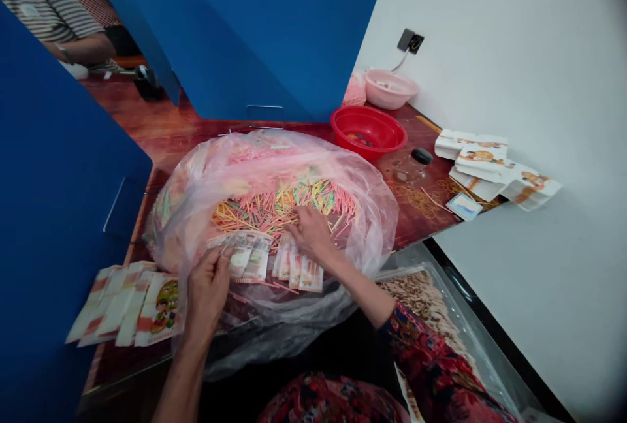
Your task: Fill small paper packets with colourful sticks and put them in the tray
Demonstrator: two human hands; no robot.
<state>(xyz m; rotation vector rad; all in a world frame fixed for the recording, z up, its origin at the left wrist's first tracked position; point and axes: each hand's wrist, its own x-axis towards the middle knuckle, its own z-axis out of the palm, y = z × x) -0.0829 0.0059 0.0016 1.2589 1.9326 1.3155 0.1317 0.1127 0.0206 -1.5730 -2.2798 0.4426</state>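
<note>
A large clear plastic bag (377, 214) lies open on the table, with a heap of thin pink, yellow and green sticks (259, 207) inside. My left hand (208, 279) is closed, thumb and finger pinching the edge of a small printed packet (240, 260) in a row at the bag's front. Over the near edge of the heap, my right hand (311, 234) has its fingers bent together at the sticks; what they grip is too small to make out. Below its wrist lie several more small packets (311, 274), with reddish contents showing.
Flat printed pouches (130, 305) are fanned out at left, and more printed packs (490, 162) lie at right. A red basin (367, 126), pink basin (389, 87), jar (416, 165) and rubber bands (421, 204) stand behind. Blue partitions (245, 31) enclose the table; another person's arm (83, 47) shows beyond.
</note>
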